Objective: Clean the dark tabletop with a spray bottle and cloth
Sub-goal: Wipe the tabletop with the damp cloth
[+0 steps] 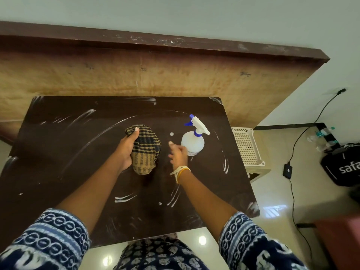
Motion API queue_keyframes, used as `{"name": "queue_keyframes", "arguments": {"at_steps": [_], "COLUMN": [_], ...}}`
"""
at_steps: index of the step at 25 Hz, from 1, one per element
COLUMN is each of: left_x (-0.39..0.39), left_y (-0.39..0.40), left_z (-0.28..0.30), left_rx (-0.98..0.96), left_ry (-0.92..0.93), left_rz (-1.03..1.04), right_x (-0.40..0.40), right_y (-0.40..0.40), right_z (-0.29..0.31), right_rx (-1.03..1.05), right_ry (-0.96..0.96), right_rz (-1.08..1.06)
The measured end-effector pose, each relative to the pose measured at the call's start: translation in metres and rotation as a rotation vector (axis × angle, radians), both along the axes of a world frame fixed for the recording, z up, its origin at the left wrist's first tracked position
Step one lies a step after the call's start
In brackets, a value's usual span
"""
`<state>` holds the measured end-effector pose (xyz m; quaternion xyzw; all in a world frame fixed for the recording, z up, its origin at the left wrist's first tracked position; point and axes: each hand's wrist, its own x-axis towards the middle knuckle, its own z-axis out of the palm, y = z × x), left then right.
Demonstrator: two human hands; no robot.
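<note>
Spray bottle (pixel 192 142) upright on the dark surface (pixel 78 152), just beyond the spread, empty right hand (pixel 178 154), nozzle pointing away-left; checked cloth (pixel 145 149) left of the bottle, bunched in the left hand (pixel 126 147).

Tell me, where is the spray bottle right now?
The spray bottle stands upright on the right part of the tabletop, just beyond the right hand.

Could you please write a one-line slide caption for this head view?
Left hand grips checked cloth on streaked dark tabletop; right hand beside spray bottle.
</note>
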<state>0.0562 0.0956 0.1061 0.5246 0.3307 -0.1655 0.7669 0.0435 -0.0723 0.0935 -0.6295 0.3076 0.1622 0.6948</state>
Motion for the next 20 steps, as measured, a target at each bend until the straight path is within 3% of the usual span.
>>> {"name": "queue_keyframes", "arguments": {"at_steps": [3,5,8,11,17,20], "left_x": [-0.008,-0.015,-0.020,-0.023,-0.031,-0.024], "left_y": [-0.006,-0.006,0.000,0.021,0.102,0.155], "left_z": [0.005,0.007,0.004,-0.004,-0.010,-0.013], "left_rx": [-0.054,-0.056,0.015,0.150,0.149,0.244], "left_ry": [0.066,0.113,0.121,0.096,0.081,0.047], "left_rz": [-0.046,-0.072,-0.077,0.007,0.038,-0.018], "right_x": [0.007,0.013,0.019,0.024,0.036,0.040], "right_y": [0.015,0.022,0.034,0.053,0.121,0.172], "right_z": [0.018,0.011,-0.003,-0.012,-0.011,-0.003], "right_rx": [0.381,0.444,0.305,0.189,0.264,0.248], "right_ry": [0.104,0.167,0.182,0.139,0.144,0.088], "right_rz": [0.293,0.404,0.528,0.521,0.578,0.472]}}
